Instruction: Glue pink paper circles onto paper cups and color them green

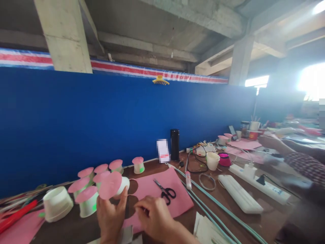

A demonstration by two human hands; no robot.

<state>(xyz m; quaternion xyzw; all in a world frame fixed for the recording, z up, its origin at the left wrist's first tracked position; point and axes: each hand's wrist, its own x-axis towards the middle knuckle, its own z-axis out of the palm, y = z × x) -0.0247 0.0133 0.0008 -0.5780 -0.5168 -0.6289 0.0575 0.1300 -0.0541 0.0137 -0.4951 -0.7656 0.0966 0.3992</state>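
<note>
Fingers of our left hand were clamped on a tilted white cup, just beside the left edge of a pink sheet. A pink disc covered one end of that cup and faced back toward us. Our right hand hung over the near part of the pink sheet, its fingers curled close together near the cup; we could not tell whether they pinched anything. On the pink sheet lay black-handled scissors, handles nearer to us than the blades, and its left edge showed round cut-outs. To the left of the sheet we had a cluster of disc-topped cups, and farther left stood a bare cream cup. One lone topped cup stood just beyond the sheet's far edge. Also beyond it rose a black flask. To the sheet's right ran pale cables, then a white power strip; well past those, a co-worker's checked sleeve showed blurred.
</note>
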